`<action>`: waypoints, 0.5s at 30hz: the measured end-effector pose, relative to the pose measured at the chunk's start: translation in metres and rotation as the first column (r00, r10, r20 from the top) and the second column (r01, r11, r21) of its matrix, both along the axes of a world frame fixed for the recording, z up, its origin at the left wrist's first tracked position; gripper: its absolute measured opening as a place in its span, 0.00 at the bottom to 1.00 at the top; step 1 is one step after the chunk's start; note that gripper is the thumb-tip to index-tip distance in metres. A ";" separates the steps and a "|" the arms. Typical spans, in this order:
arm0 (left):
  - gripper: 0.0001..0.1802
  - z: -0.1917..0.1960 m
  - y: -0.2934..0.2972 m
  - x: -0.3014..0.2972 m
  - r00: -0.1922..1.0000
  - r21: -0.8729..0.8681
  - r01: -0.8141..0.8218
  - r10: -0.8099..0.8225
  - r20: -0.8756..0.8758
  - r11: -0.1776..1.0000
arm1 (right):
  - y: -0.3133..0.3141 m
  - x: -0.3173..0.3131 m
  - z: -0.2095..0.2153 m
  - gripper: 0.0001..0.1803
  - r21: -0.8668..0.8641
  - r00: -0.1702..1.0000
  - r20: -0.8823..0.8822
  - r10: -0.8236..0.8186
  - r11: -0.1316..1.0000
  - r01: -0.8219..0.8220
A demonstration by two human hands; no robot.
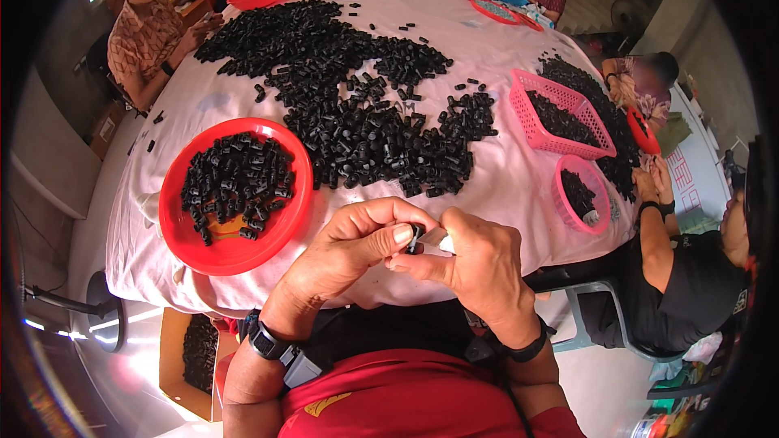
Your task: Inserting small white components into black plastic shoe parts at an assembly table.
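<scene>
Close to the table's near edge, my left hand (350, 237) pinches a small black plastic cylinder (415, 235) between thumb and fingers. My right hand (488, 264) is closed around a small tool (438, 238) with a flat, pale blade and a white end, its tip against or very near the black piece. The fingers hide much of both. Left of my hands stands a red round plate (174, 231) holding many similar black cylinders (235, 178). Just beyond my hands, a large loose pile of black cylinders (357, 126) spreads over the pink-white cloth (511, 195).
To the right are a pink rectangular basket (560, 143) and a pink round basket (596, 223), both with black pieces. People sit around the table, one (682, 268) close on my right. A cardboard box (174, 357) of black pieces stands below, at left.
</scene>
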State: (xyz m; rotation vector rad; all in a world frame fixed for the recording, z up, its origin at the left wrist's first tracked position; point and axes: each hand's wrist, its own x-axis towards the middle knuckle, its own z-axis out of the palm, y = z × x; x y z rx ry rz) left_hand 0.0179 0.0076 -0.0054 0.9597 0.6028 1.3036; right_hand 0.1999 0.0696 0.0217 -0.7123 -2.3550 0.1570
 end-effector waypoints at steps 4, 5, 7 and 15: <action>0.16 -0.001 0.001 0.001 0.999 -0.020 -0.036 0.036 0.005 0.999 | 0.001 0.000 -0.003 0.30 -0.001 0.999 -0.018 0.037 0.999 -0.037; 0.16 -0.002 0.001 0.001 0.999 -0.022 -0.032 0.032 0.008 0.999 | 0.001 0.000 -0.003 0.30 -0.018 0.999 -0.016 0.048 0.999 -0.049; 0.15 0.002 0.000 -0.002 0.999 -0.036 0.002 -0.001 0.037 0.999 | 0.000 0.004 0.003 0.28 -0.116 0.995 -0.075 0.073 0.990 -0.081; 0.17 -0.003 0.002 0.000 0.974 -0.035 0.107 -0.097 0.205 0.994 | -0.005 0.000 0.012 0.13 -0.368 0.904 -0.344 0.255 0.849 -0.379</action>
